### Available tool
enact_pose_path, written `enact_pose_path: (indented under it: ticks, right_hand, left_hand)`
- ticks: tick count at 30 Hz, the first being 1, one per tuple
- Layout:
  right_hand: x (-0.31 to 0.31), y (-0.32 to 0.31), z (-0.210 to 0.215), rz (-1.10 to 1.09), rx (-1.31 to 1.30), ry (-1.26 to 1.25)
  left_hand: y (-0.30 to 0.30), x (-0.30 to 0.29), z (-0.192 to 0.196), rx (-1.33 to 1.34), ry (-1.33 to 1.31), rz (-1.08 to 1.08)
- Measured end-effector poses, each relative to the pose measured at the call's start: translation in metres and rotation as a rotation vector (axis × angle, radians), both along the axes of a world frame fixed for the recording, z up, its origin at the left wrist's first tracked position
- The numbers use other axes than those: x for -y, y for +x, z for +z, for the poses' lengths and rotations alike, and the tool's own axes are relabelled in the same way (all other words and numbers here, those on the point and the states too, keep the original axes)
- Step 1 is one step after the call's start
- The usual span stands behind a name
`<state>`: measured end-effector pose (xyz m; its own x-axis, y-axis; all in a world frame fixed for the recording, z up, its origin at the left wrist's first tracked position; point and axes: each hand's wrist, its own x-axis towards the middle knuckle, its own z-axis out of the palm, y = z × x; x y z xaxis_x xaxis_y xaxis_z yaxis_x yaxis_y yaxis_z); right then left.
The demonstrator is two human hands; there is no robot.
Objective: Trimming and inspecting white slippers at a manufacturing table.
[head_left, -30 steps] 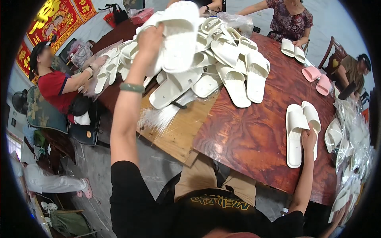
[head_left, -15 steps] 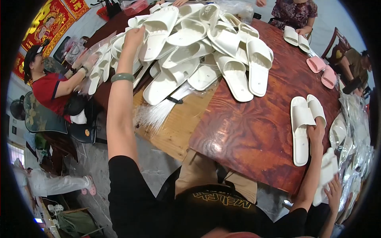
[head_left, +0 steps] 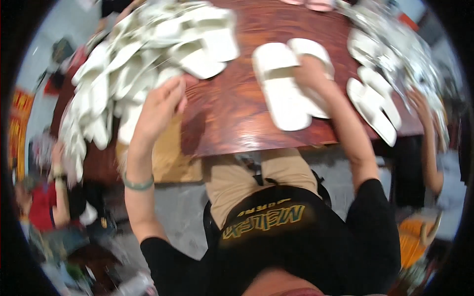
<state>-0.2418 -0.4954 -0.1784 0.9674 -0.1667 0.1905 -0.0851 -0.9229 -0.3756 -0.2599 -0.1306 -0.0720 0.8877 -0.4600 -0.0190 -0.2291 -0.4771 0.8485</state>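
I'm seeing the table (head_left: pixel 224 126); a white slipper pile (head_left: pixel 143 44) is heaping at left, a white slipper pair (head_left: pixel 284 96) is lying right of that. Right grip (head_left: pixel 312 74) is reaching into the pair's right slipper (head_left: pixel 312 46), fingertips hiding, can't say if clasping. Left grip (head_left: pixel 160 103) is half-curling beside the pile, blurring; can't say if closed.

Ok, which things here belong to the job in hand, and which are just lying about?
Apparently in use:
white slipper pair, right hand on it
white slipper pile, left hand beside it

Apparently just lying about:
pink slippers, top edge
orange object, lower right
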Motion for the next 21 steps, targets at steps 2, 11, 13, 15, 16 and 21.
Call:
enact_pose_path:
  ticks: [2, 11, 13, 15, 16, 21]
  right_hand:
    - [-0.029, -0.01, 0.004, -0.04, 0.001, 0.122]
    - [-0.057, -0.033, -0.012, 0.099, 0.201, 0.032]
    - [-0.055, -0.042, -0.015, 0.225, 0.251, -0.167]
    - [-0.054, -0.04, -0.017, 0.239, 0.26, -0.139]
    - [-0.049, -0.042, -0.017, 0.225, 0.262, -0.132]
    - [-0.046, -0.035, -0.027, 0.306, 0.348, -0.043]
  left_hand:
    - [-0.015, 0.032, -0.019, -0.08, -0.03, -0.142]
    - [0.002, 0.141, -0.11, -0.041, -0.166, -0.305]
    - [0.006, 0.146, -0.102, -0.075, -0.14, -0.264]
    - [0.015, 0.145, -0.108, -0.195, -0.239, -0.222]
    - [0.014, 0.146, -0.106, -0.199, -0.235, -0.223]
    - [0.017, 0.146, -0.111, -0.247, -0.299, -0.145]
